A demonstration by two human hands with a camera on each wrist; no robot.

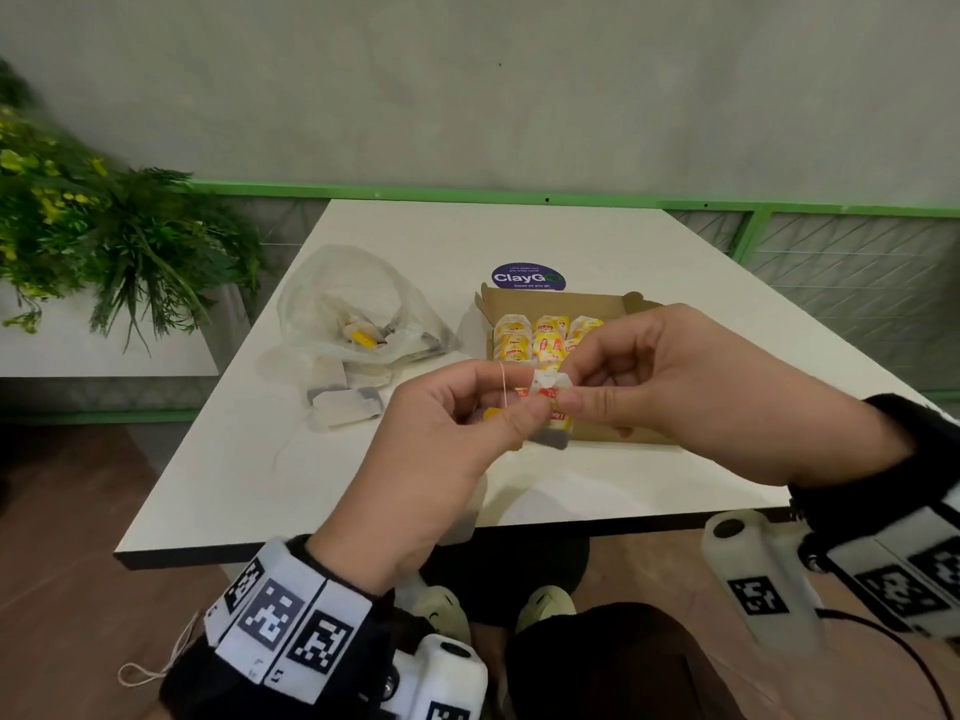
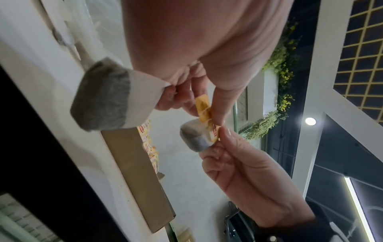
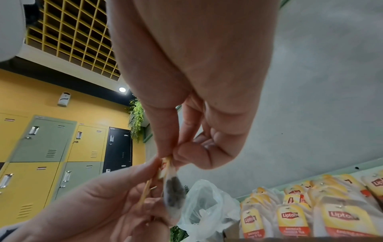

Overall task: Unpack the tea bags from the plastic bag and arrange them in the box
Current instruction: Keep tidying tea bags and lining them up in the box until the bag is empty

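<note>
**Box partly filled; one tea bag in hand, more waiting**

Head view. Both hands met above the near edge of the surface [image 1: 291,491]. The left hand [image 1: 441,449] and the right hand [image 1: 691,392] each closed thumb and finger on one tea bag [image 1: 551,415], its string looped over the left fingers. Behind them, the cardboard box [image 1: 550,304] held rows of yellow-tagged bags at its far end; its nearer part was hidden by the hands. The plastic bag [image 1: 343,298] lay to the left of the box, open, with some bags inside and several loose just beside it. By this showing the task was perhaps midway.

Left wrist view. The left hand's [image 2: 186,41] grip pinched the yellow tag [image 2: 204,108]; a second tea bag [image 2: 107,95] hung from its lower fingers. The right hand [image 2: 248,176] pinched the first bag's top.

Right wrist view. The right hand's [image 3: 192,81] fingertips were closed on the bag's top edge; stacked bags [image 3: 294,217] stood upright in the box.
</note>
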